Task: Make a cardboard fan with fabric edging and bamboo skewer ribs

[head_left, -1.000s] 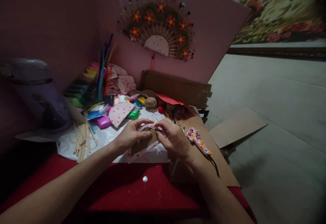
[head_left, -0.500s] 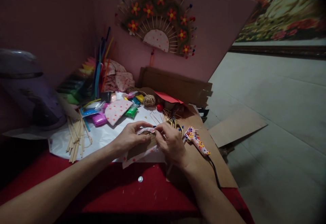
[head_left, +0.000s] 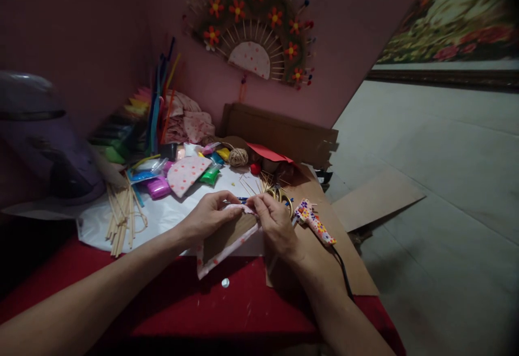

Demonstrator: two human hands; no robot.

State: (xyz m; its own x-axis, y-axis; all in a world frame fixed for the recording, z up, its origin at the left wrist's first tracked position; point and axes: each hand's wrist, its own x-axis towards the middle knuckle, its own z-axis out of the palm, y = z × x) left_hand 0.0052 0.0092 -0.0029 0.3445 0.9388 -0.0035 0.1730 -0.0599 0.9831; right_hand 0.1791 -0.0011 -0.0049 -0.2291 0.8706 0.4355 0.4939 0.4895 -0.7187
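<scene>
Between my two hands is a piece of brown cardboard [head_left: 225,235] edged with pink dotted fabric [head_left: 227,252]. My left hand [head_left: 211,213] pinches the far edge of the fabric, thumb on the near side. At the far right corner, the fingertips of my right hand [head_left: 275,223] are closed on the same fabric edge. Just beyond the hands lie gold-handled scissors [head_left: 286,200], partly hidden by my right hand. To its right rests a flower-patterned glue gun [head_left: 314,222] with a black cord. A half-round covered in dotted fabric [head_left: 188,175] lies beyond my left hand.
Wooden sticks [head_left: 119,221] lie at the left, near a purple container [head_left: 48,150]. Clay packets [head_left: 157,187], a twine ball [head_left: 238,156] and pink cloth [head_left: 194,121] sit at the back. A decorated fan [head_left: 251,32] hangs above. A cardboard sheet [head_left: 324,269] covers the table's right side.
The cardboard piece has tilted, and more of its face and near fabric border shows. My right fingertips have shifted slightly right along the fabric edge.
</scene>
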